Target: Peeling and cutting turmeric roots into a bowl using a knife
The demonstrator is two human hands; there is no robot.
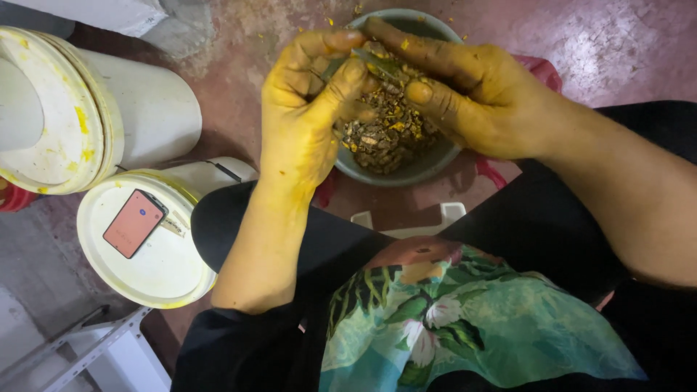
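Note:
My left hand and my right hand are both stained yellow and meet above a grey-green bowl on the reddish floor. The bowl holds a heap of brown and yellow peelings and root pieces. My left hand's fingers are curled around a small piece, mostly hidden in the fist. My right hand pinches a thin dark blade-like piece against that piece, thumb pressed near it. Both hands hover just over the bowl's contents.
Two white lidded buckets stand at the left: a large one and a smaller one with a phone in an orange case lying on its lid. A white stool edge shows below the bowl. Floral cloth covers my lap.

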